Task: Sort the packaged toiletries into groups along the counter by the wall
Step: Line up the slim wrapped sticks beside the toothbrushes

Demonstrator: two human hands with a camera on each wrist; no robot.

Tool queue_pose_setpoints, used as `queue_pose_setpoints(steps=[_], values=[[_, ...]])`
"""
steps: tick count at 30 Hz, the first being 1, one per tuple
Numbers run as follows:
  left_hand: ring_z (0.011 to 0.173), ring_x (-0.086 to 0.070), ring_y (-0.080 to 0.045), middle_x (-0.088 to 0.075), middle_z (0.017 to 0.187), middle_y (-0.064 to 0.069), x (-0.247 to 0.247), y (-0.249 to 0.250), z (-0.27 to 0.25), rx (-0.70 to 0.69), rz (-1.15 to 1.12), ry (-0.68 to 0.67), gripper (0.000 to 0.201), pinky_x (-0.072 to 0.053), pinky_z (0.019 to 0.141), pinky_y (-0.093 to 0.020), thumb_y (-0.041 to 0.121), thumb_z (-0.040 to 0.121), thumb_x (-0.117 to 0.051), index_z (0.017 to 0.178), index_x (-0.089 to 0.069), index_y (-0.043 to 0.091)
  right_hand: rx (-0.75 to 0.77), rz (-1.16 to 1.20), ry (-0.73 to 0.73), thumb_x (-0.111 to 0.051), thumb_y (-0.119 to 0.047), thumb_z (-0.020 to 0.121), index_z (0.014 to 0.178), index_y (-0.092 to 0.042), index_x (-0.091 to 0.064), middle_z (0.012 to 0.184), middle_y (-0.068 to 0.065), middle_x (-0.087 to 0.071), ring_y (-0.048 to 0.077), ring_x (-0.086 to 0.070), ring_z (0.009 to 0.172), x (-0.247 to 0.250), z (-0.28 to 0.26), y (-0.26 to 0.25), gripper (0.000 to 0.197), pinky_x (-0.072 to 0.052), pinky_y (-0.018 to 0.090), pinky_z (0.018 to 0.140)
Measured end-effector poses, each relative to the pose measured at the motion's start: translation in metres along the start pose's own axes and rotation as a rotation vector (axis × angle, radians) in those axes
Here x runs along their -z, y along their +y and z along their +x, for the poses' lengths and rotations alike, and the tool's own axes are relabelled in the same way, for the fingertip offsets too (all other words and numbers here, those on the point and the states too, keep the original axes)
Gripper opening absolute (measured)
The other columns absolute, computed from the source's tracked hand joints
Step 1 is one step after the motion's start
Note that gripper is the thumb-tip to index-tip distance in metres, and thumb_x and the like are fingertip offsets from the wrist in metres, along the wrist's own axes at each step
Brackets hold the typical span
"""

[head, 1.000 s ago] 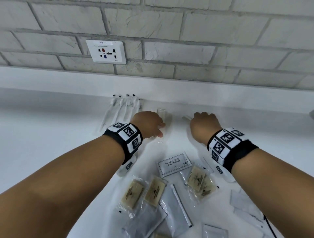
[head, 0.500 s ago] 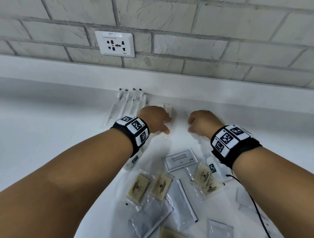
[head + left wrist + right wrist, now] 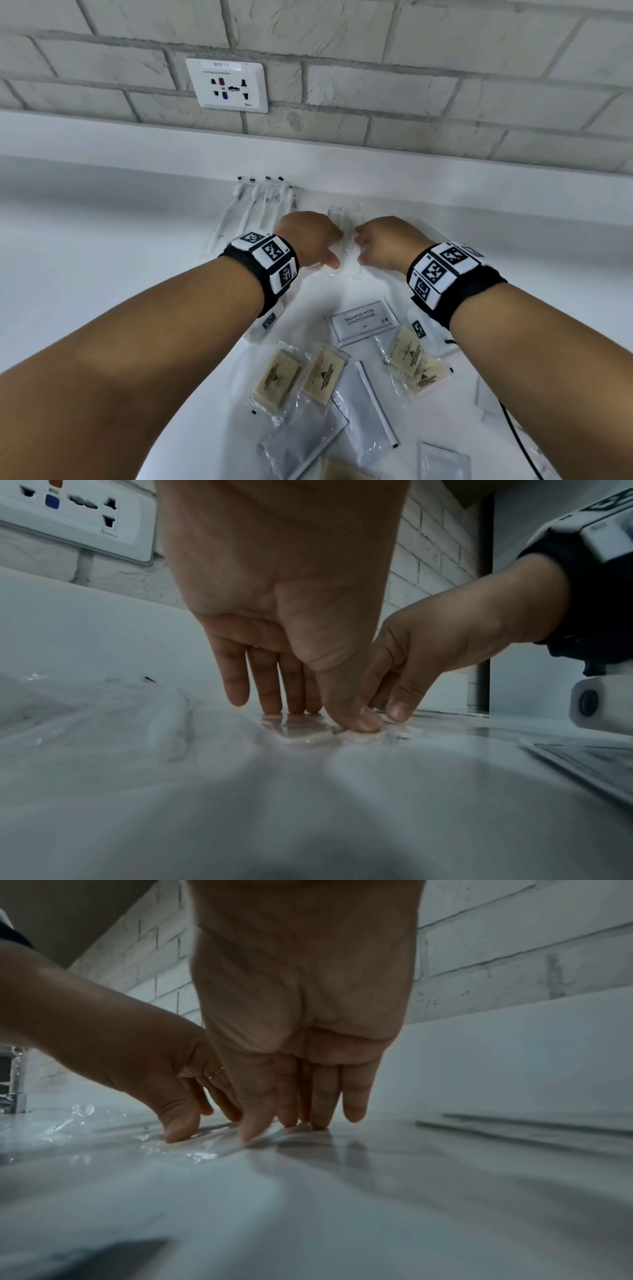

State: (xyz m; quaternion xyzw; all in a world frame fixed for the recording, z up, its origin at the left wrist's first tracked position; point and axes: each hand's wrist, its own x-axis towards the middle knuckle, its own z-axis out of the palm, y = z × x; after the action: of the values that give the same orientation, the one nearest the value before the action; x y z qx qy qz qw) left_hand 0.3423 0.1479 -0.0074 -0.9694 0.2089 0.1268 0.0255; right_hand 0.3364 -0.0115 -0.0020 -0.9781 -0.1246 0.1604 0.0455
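Observation:
A clear-wrapped white comb packet (image 3: 348,246) lies on the white counter (image 3: 102,260) near the wall. My left hand (image 3: 337,248) presses its left edge with straight fingertips (image 3: 274,710) and thumb. On the packet's right edge my right hand (image 3: 358,246) sets its straight fingertips (image 3: 320,1123) down. Neither hand curls round anything. Several wrapped toothbrushes (image 3: 260,205) lie in a row to the left by the wall. Another comb (image 3: 433,231) lies to the right, partly hidden by my right wrist.
Nearer me lie a shampoo sachet (image 3: 363,320), tan soap packets (image 3: 277,377) (image 3: 416,366) and grey sachets (image 3: 359,414) in a loose heap. A wall socket (image 3: 227,85) sits above the raised ledge (image 3: 445,171). A black cable (image 3: 513,431) trails at the right.
My right hand has moved left, from the comb at the right to the packet beside my left hand. My left hand has stayed on that packet.

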Motion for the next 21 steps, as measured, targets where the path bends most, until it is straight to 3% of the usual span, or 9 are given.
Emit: queue_pose_setpoints(steps=[6,12,18,21], values=[[0.114,-0.057,-0.02,-0.063,0.122,0.005,0.0,0.0,0.002,0.031,-0.026,-0.01,0.057,-0.05,0.091,-0.036,0.055,0.08,-0.064,0.13,-0.056,0.029,-0.017,0.087,0.01,-0.077,-0.038,0.073,0.125,-0.019,-0.062,0.137,-0.002,-0.057,0.021,-0.055,0.121,-0.005,0.004,0.008,0.057,-0.044,0.037,0.102],[0.124,-0.051,-0.018,-0.057,0.134,0.01,-0.003,-0.001,0.003,0.065,-0.081,-0.006,0.067,-0.042,0.094,-0.031,0.056,0.079,-0.065,0.139,-0.046,0.035,-0.026,0.178,0.011,-0.078,-0.037,0.074,0.127,-0.022,-0.06,0.136,-0.004,-0.058,0.019,-0.054,0.123,-0.006,-0.001,0.017,0.058,-0.041,0.035,0.105],[0.125,-0.05,-0.017,-0.055,0.135,0.012,-0.004,-0.001,0.005,0.071,-0.074,-0.008,0.067,-0.043,0.095,-0.03,0.058,0.078,-0.065,0.139,-0.046,0.035,-0.038,0.109,0.029,-0.078,-0.048,0.068,0.116,-0.026,-0.062,0.119,-0.003,-0.065,0.022,-0.06,0.108,-0.009,0.001,0.012,0.055,-0.048,0.04,0.095],[0.124,-0.05,-0.018,-0.056,0.134,0.01,-0.004,-0.001,0.005,0.072,-0.067,-0.01,0.065,-0.045,0.097,-0.033,0.06,0.078,-0.063,0.137,-0.049,0.035,-0.037,0.102,0.02,-0.077,-0.049,0.067,0.122,-0.03,-0.06,0.126,-0.007,-0.063,0.02,-0.058,0.115,-0.01,0.002,0.014,0.06,-0.047,0.041,0.098]])
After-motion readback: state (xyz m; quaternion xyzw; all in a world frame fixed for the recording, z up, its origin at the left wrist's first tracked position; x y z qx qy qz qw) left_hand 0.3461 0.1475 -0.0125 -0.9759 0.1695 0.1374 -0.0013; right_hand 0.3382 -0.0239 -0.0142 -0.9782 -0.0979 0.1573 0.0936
